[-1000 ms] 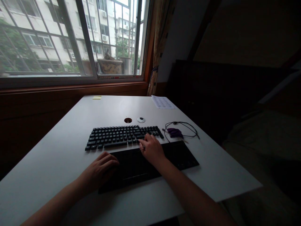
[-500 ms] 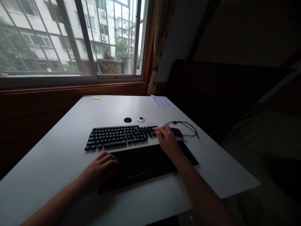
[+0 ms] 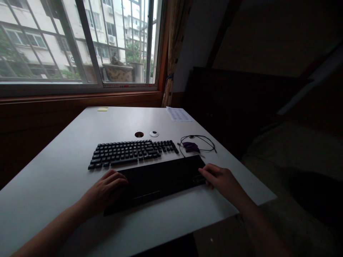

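A flat black keyboard body (image 3: 160, 176) lies on the white table (image 3: 53, 157), its surface too dark to make out in detail. My left hand (image 3: 111, 185) is closed around its left end. At the right end, my right hand (image 3: 215, 175) pinches the edge between thumb and fingers. Behind the body, black keycaps (image 3: 128, 152) are laid out in keyboard order, with white tabletop showing between them. A thin black cable (image 3: 206, 137) runs from the body's back edge and loops on the table. Inside the loop lies a small purple cloth-like thing (image 3: 190, 146).
Behind the keycaps are a round hole (image 3: 139, 134) in the table and a white round cover (image 3: 153, 134). A printed sheet (image 3: 178, 114) and a yellow sticky note (image 3: 103, 109) lie at the far edge. Beyond stands a barred window (image 3: 99, 46).
My right hand has left the right end of the keycaps and come down to the keyboard body's right edge. My left hand stays on its left end. The view has shifted slightly right.
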Motion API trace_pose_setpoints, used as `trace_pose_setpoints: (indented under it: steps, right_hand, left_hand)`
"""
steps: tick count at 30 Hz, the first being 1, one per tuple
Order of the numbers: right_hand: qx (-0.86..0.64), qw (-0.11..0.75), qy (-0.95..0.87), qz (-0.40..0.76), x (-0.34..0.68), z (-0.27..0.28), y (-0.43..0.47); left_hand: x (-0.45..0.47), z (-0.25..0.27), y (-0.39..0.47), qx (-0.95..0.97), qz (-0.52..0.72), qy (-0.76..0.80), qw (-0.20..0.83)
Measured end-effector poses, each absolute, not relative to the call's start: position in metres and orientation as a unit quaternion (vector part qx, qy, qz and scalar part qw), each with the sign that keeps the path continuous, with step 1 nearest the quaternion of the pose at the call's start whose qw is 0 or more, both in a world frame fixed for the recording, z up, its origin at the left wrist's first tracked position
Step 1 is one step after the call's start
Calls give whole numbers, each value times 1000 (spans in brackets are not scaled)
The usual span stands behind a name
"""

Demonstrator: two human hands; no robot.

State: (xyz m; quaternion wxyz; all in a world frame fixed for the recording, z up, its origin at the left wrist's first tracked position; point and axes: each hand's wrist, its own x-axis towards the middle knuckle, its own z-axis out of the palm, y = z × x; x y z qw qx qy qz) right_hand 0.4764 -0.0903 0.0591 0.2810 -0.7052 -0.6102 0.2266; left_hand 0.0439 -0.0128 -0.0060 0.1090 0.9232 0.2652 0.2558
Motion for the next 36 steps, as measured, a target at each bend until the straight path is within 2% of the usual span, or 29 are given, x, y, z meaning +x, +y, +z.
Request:
trace_pose_setpoints:
  steps: [7, 11, 26, 36]
  right_hand:
    - [-707, 214, -652, 171, 458, 50, -92]
    - [-711, 198, -650, 182, 459, 37, -84]
    - [-672, 355, -541, 360, 482, 9, -73]
    - [-681, 368, -555, 304, 474, 24, -78]
  left_hand:
    - [44, -4, -15, 926, 242, 273, 96]
    - [42, -9, -13, 929, 239, 267, 89]
    - [41, -14, -10, 932, 252, 251, 72]
    - [42, -10, -12, 933, 234, 262, 77]
